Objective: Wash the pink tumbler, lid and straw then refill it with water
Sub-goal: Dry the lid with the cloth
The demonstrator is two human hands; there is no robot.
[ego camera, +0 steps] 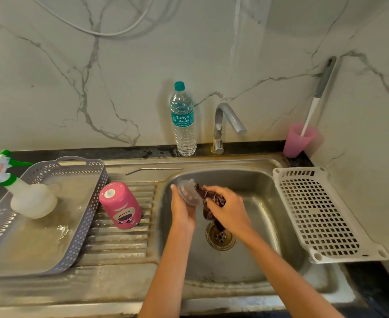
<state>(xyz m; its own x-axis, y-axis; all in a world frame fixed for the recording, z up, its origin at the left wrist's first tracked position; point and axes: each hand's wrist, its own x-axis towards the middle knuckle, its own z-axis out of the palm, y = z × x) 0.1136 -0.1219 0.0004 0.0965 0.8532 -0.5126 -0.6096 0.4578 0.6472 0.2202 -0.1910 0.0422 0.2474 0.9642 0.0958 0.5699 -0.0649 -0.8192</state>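
Fingers of the left hand point(182, 208) grip the clear lid point(186, 191) over the sink point(257, 171), likely so suds drop in. The right hand point(229, 210) clutches a dark cloth point(209, 197) against it, and the pink tumbler point(120, 205) drains upside-down alongside.

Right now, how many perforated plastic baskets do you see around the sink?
2. A grey basket sits on the drainboard left of the basin, holding a spray bottle; a white basket lies on the basin's right edge. None looks hidden.

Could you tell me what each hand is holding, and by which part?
The left hand grips the clear lid by its rim; the right hand clutches a dark cloth around its middle.
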